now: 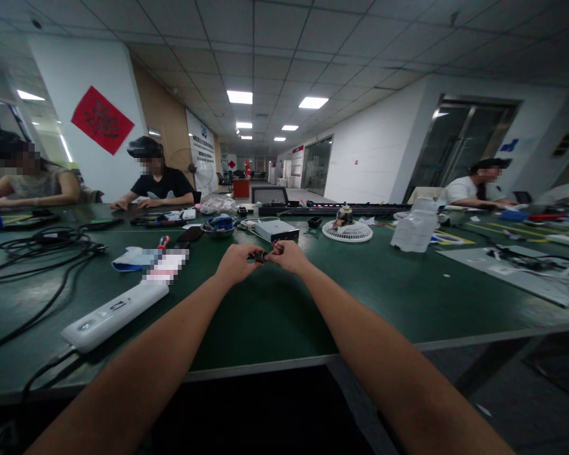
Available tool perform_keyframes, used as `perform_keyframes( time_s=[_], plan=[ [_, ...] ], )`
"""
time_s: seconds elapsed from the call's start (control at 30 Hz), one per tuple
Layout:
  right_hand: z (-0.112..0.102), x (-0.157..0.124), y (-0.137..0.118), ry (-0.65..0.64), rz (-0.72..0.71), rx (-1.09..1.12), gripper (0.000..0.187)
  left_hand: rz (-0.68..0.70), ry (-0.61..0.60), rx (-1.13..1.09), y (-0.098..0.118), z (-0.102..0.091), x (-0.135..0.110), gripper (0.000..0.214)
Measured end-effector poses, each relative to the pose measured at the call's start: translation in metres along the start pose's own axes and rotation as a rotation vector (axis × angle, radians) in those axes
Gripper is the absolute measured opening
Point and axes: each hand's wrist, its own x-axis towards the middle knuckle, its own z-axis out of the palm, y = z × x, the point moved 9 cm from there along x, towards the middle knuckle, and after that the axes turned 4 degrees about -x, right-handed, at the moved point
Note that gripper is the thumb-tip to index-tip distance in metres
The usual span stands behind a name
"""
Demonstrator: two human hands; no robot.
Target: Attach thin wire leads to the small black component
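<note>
Both hands meet above the green table (275,316), holding a small dark, roundish part (259,257) between them. My left hand (236,264) grips its left side with closed fingers. Pinched at the right side of the same part is my right hand (288,256); a bit of red shows by its fingertips. The part is too small and dim to name exactly. Just behind the hands sits a grey metal box (271,230) with a dark front face. A white round grille (347,231) with a motor-like piece on top lies to the right.
At left are a white power strip (116,316), coiled black cable (42,249) and a blue-and-white cloth (133,259). A bowl of blue items (219,226) stands farther back. Right hold a translucent plastic container (415,226) and a grey panel (507,268). Several people sit around.
</note>
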Motion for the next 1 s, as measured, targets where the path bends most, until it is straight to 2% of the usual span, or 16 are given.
perform_keyframes(
  time_s=[0.23,0.37,0.53,0.7,0.83,1.0],
  plan=[
    [0.016,0.000,0.012,-0.079,0.126,0.089,0.026,0.059,-0.019,-0.006,0.008,-0.002,-0.001,0.030],
    [0.021,0.000,0.014,-0.120,0.171,0.095,0.025,-0.020,0.009,0.016,0.002,-0.002,0.001,0.033],
    [0.000,0.003,0.015,-0.024,0.164,0.018,0.037,-0.237,0.045,0.071,-0.026,0.000,-0.001,0.035],
    [-0.023,0.007,0.013,0.056,0.101,-0.044,0.023,-0.453,0.054,0.114,-0.055,-0.008,-0.012,0.032],
    [-0.032,0.008,0.014,0.122,0.065,-0.009,0.023,-0.521,0.070,0.111,-0.063,-0.013,-0.016,0.034],
    [-0.032,0.007,0.014,0.151,0.075,0.033,0.024,-0.513,0.057,0.091,-0.060,-0.010,-0.014,0.035]
  ],
)
